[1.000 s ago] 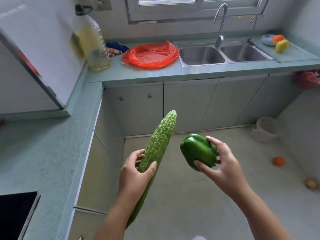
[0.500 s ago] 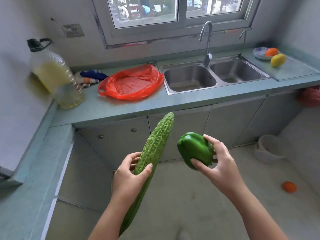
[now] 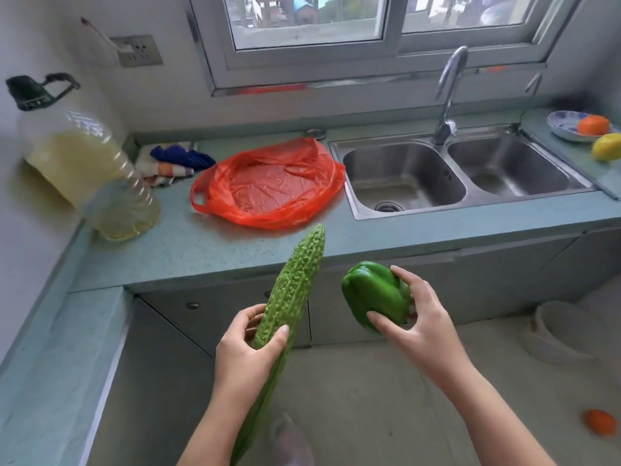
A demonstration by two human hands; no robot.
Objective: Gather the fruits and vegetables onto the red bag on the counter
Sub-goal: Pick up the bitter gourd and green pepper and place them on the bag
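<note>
Green bitter gourd (image 3: 295,287) gripped in left hand (image 3: 247,358), green pepper (image 3: 374,295) clasped in right hand (image 3: 420,327); carrying step, next lowering both onto red bag (image 3: 268,186).

The head camera looks forward and down, close over the hands, toward the counter (image 3: 208,250).

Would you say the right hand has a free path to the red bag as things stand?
Probably yes: the right hand, holding the green pepper, has only bare counter between it and the red bag.
</note>
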